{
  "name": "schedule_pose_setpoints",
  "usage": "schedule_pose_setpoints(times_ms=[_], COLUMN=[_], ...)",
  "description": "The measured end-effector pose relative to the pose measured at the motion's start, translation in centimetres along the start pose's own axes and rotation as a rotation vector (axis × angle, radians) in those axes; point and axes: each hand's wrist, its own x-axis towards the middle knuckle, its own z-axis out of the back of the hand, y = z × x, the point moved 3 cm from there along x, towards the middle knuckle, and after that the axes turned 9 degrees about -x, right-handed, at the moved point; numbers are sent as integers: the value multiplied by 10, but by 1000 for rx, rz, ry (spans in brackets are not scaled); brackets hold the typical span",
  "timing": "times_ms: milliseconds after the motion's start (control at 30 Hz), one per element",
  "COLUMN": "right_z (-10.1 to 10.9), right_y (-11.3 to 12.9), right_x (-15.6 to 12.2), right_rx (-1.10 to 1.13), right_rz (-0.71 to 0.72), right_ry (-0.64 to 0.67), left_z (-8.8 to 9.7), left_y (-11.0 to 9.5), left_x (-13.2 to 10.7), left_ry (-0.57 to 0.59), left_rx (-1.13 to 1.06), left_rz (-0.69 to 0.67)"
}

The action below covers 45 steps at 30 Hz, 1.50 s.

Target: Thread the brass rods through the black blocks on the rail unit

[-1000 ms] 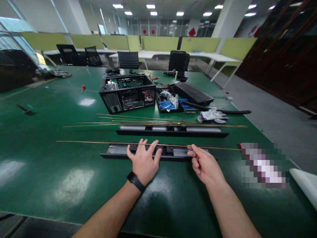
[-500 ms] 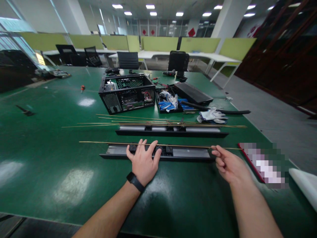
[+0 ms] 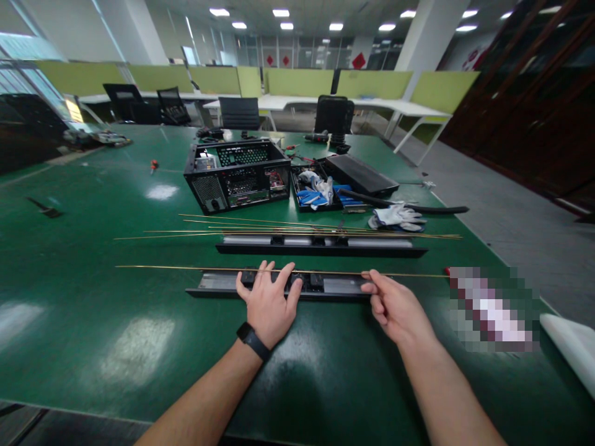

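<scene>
- We rest the left hand [image 3: 270, 306] palm down on the near rail [image 3: 344, 285], open, with fingers spread over the black blocks [image 3: 317, 282] in its channel; we cannot tell whether the fingertips press on the rod.
- We pinch the thin brass-coloured rod [image 3: 160, 267] between thumb and forefinger of the right hand [image 3: 395, 306], above the rail's right part; the other fingers curl inward.
- We locate this rod lengthwise along the far side of the near rail, projecting beyond both rail ends.
- We see its right end near a red-edged item [image 3: 493, 310], mostly blurred out; we cannot tell whether they touch.
- We find the far rail [image 3: 320, 250] roughly parallel, just beyond the near one, with a loose group of similar rods [image 3: 372, 233] across it.
- We note a black wristband [image 3: 253, 341] on the left wrist.
- We observe, farther back on the green table [image 3: 139, 384], an open computer case [image 3: 253, 179]; to its right, blue-and-white gloves [image 3: 316, 193] in a dark tray and a black panel [image 3: 362, 173].
- We identify another glove [image 3: 398, 215] nearer the far rail's right end, just in front of a black strip [image 3: 427, 210].
</scene>
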Motion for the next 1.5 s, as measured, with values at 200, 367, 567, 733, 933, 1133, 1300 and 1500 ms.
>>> schedule_pose_setpoints(times_ms=[200, 367, 567, 733, 933, 1133, 1300, 1500], right_z=[-45, -71, -62, -31, 9, 36, 41, 54], right_y=[-10, -15, -12, -6, 3, 8, 9, 14], right_x=[-15, -23, -20, -11, 0, 13, 13, 16], right_rx=[-16, -8, 0, 23, 50, 85, 75, 132], right_rz=[-44, -84, -67, -52, -47, -52, -53, -74], right_ry=[142, 195, 186, 93, -2, -79, -75, -136], left_z=[-1, -1, 0, 0, 0, -1, -2, -1], left_y=[0, 0, 1, 0, 0, 0, 1, 1], left_x=[0, 0, -1, 0, 0, 0, 0, 0], left_ry=[4, -2, -6, -3, 2, -7, -10, -6], left_rx=[14, 15, 17, 9, 3, 8, 11, 13], left_rz=[-7, -13, -10, -5, 3, -6, -6, -4])
